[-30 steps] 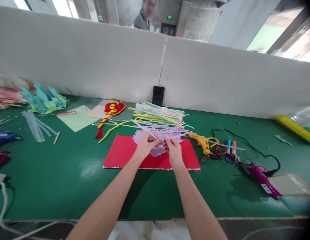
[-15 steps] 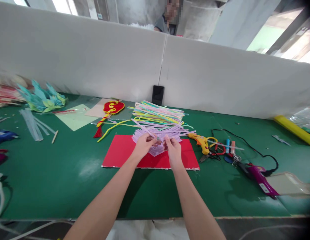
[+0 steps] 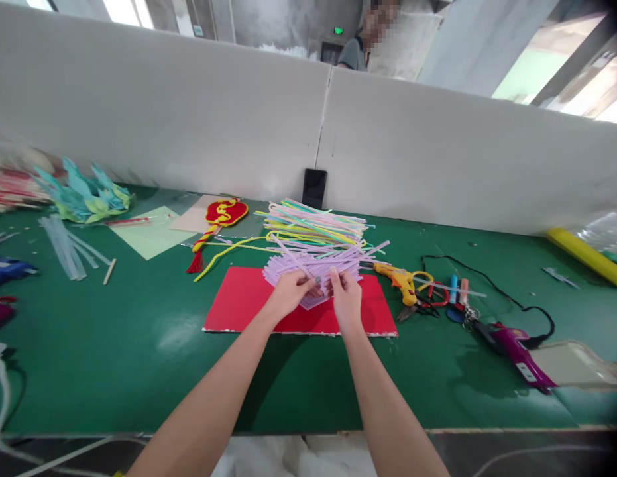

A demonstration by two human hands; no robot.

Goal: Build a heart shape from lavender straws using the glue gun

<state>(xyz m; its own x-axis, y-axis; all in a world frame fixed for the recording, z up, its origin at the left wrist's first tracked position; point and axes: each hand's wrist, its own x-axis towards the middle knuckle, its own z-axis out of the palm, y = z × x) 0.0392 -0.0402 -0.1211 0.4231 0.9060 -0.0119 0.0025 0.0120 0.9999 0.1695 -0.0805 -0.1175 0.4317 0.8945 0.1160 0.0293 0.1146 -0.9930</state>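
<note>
My left hand and my right hand meet over a woven piece of lilac straws that rests on a red sheet. Both hands pinch at its near edge, fingers closed on thin lilac straws. A loose straw slants up and left from my left fingers. Behind the piece lies a heap of pastel straws in pink, yellow and green.
A yellow glue gun, scissors, a purple glue gun with a black cord and clear glue sticks lie on the green table. A red and yellow ornament and a teal paper piece sit far left. A person stands beyond the white partition.
My hands have stayed on the lilac piece, with small finger shifts. Some straws at its right end now fan out farther. The person behind the partition has walked to the right.
</note>
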